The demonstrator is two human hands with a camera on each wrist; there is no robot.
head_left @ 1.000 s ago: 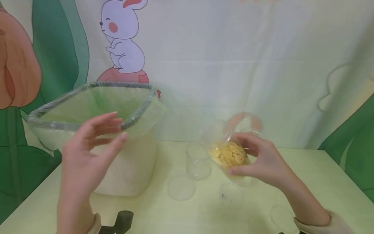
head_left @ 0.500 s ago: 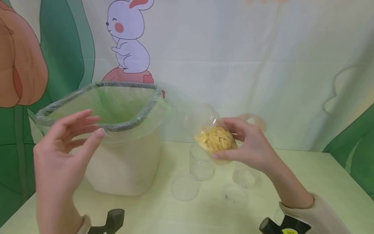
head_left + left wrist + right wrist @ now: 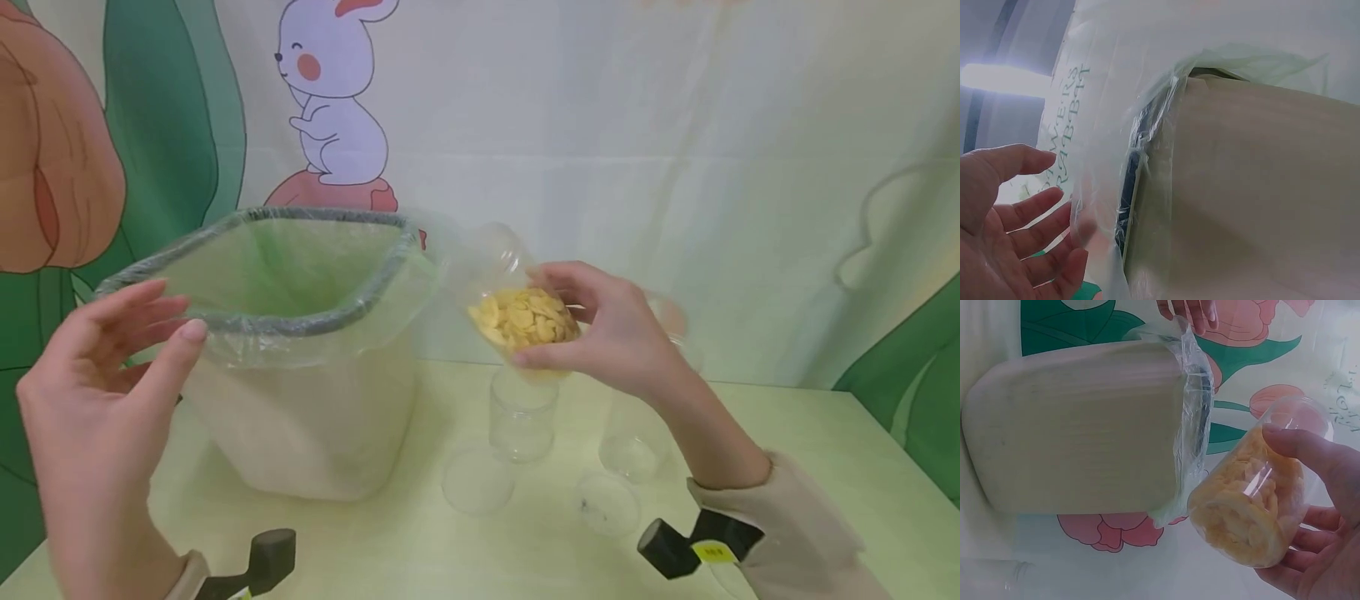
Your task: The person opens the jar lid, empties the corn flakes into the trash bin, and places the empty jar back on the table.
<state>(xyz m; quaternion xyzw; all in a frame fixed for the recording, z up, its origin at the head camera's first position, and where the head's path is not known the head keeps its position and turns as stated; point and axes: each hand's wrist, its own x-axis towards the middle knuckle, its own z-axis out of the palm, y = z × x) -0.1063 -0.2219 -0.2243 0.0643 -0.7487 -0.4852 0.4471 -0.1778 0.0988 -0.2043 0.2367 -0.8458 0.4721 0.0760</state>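
In the head view my right hand [image 3: 607,329] grips a clear plastic jar [image 3: 501,250] partly filled with thin yellow chips [image 3: 528,321]. The jar tilts with its mouth toward the upper left, beside the right rim of the trash bin. From the right wrist view, thumb and fingers wrap the jar [image 3: 1247,494] and the chips gather at its base. A pale trash bin [image 3: 307,425] with a dark rim wears a translucent green bag [image 3: 292,267]. My left hand [image 3: 105,392] hovers at the bin's near left rim, fingers loosely bent, holding nothing.
On the table [image 3: 555,558] stand a clear jar [image 3: 522,425] and, partly behind my right forearm, another jar [image 3: 633,450]. Two clear round lids [image 3: 477,481] lie in front of them. A curtain [image 3: 600,167] with a printed rabbit hangs behind.
My right hand has lifted the jar of chips up and leftward toward the bin. My left hand has moved left along the bin's near side, staying empty.
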